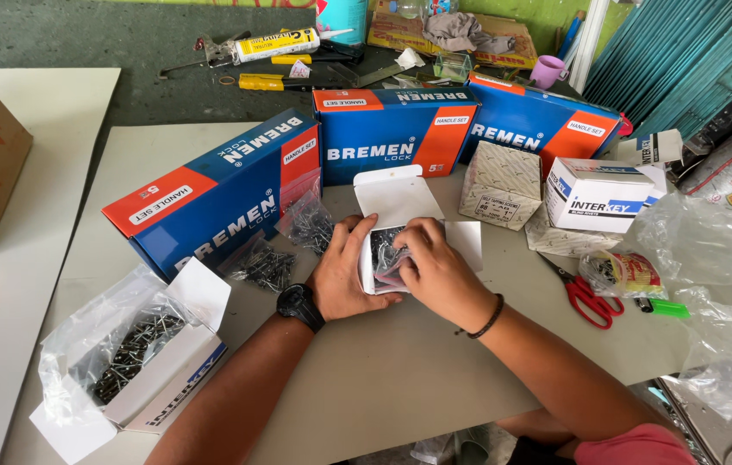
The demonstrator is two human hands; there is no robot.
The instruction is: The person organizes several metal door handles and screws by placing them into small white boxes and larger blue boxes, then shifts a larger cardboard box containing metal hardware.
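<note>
A small white cardboard box (396, 200) with its lid flipped up lies on the grey table (400, 370) in the middle. Inside it is a clear plastic bag of small dark screws (386, 250). My left hand (342, 271), with a black watch on the wrist, grips the box's left side. My right hand (436, 267), with a black cord bracelet, presses its fingers into the bag inside the box.
Three long blue and orange boxes (219, 194) stand behind. An open white box of dark screws (137, 349) sits front left, with two small bags of screws (267, 263) nearby. Closed small boxes (598, 194), red scissors (588, 297), a green lighter and empty plastic bags (710, 241) lie right.
</note>
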